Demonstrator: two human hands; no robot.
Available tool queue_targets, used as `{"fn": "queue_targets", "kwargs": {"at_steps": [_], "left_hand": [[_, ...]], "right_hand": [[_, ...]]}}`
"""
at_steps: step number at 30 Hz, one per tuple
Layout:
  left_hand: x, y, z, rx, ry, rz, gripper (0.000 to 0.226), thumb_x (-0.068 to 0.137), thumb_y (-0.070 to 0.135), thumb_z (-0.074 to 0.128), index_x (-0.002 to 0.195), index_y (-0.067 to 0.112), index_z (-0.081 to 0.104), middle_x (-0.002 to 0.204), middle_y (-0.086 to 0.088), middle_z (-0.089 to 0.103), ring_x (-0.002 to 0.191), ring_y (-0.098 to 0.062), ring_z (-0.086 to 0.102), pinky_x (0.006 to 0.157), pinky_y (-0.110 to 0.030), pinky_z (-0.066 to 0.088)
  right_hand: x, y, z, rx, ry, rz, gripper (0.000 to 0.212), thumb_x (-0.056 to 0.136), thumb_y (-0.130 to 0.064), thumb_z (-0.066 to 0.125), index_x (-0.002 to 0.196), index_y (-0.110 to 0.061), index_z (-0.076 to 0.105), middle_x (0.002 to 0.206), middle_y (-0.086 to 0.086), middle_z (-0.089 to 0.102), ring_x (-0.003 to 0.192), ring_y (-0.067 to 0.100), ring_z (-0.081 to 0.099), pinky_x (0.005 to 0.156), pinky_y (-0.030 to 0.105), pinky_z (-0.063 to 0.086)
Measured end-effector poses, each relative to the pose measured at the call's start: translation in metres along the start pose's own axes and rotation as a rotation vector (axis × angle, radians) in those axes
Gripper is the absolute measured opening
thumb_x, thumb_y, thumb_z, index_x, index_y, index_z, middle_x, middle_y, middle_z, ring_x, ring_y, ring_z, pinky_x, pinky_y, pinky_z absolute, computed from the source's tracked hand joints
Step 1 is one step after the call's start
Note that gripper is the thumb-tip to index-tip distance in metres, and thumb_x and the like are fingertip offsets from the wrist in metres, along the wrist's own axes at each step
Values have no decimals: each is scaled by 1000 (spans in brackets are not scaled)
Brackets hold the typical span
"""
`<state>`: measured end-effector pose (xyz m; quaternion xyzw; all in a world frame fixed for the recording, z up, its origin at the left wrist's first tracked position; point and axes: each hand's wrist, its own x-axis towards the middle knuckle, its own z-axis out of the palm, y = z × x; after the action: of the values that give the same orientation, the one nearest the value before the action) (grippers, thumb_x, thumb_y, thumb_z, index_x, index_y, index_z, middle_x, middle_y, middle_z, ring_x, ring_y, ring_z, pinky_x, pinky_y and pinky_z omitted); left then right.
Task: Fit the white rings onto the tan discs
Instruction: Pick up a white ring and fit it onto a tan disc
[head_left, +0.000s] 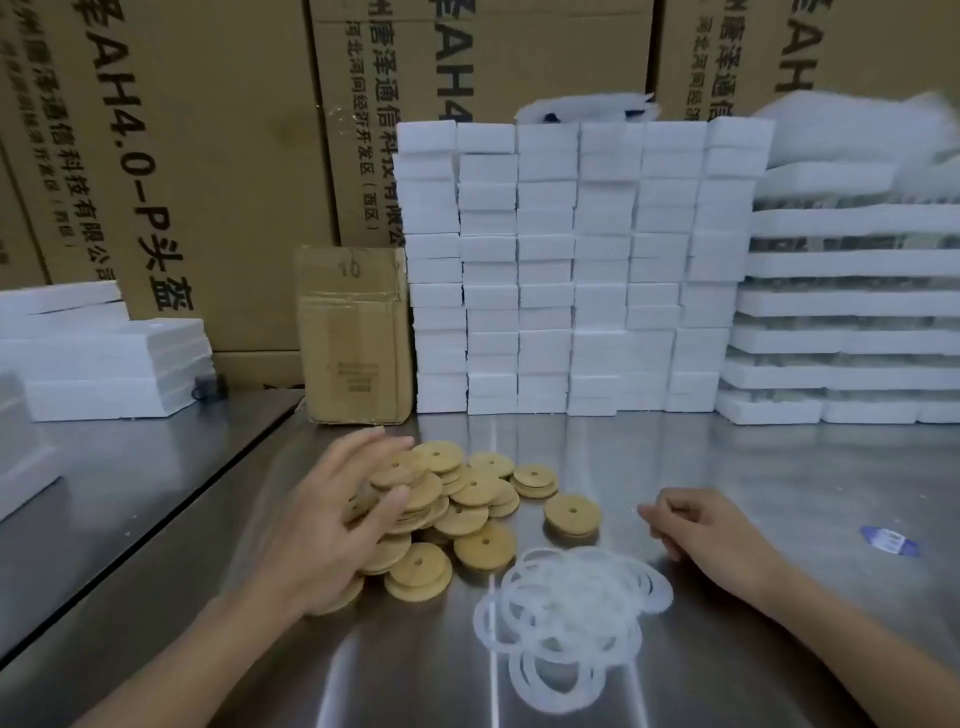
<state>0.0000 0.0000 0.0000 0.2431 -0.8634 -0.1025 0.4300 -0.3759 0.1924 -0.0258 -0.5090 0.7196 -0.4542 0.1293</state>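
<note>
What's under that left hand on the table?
Tan discs: the left hand lies on their pile, covering parts of several. Whether its fingers grip one is too blurred to tell.

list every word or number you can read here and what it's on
"AH4.0-P头盔": runs sideways down the left carton.
"AH4", cut off, with "通信科技有限" beside it: middle carton.
"AH", cut off: right carton.
"10": top of the small cardboard box; its lower print is too blurred to read.
Blue label: too small and blurred to read.
</note>
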Motion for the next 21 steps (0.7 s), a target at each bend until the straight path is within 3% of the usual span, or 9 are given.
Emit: {"fn": "queue_targets", "kwargs": {"at_steps": [3,6,9,12,16,21], "left_hand": [[0,7,4,56,-23,-97,46,99,74,50,143,60,53,155,38,38,123,25,42,99,-32,45],[1,3,11,51,-37,-156,38,100,64,56,136,55,61,154,32,40,133,11,42,106,-34,40],[-1,-5,12,38,-51,-153,37,102,63,55,137,52,61,149,26,51,139,-1,47,108,-35,42],[-1,-8,10,19,-41,-146,35,102,63,55,135,55,60,140,31,55,128,5,53,102,-30,46],[0,-8,10,-39,2,-133,24,102,62,56,124,63,64,129,38,60,120,16,54,92,-19,46],[0,0,10,-75,89,-120,21,98,61,62,117,57,69,121,41,62,116,15,56,91,-24,50]], "right_hand": [[-5,-7,1,-11,10,22,45,103,-28,67,62,-13,54,57,2,63,57,11,58,62,18,44],[-9,-12,5,-60,8,-9,28,100,-28,69,74,-17,67,72,1,74,67,9,65,67,25,48],[-14,-15,10,-112,16,-61,13,98,-27,72,85,-28,73,81,-7,73,62,3,60,63,17,47],[-20,-20,11,-150,15,-79,11,99,-26,71,88,-27,72,81,-9,73,64,1,68,63,14,46],[-25,-19,10,-214,23,-67,11,100,-31,68,89,-31,71,84,-12,74,76,7,73,70,26,53],[-26,-15,12,-294,23,-121,12,99,-32,67,88,-35,69,87,-20,72,72,7,67,70,25,54]]}}
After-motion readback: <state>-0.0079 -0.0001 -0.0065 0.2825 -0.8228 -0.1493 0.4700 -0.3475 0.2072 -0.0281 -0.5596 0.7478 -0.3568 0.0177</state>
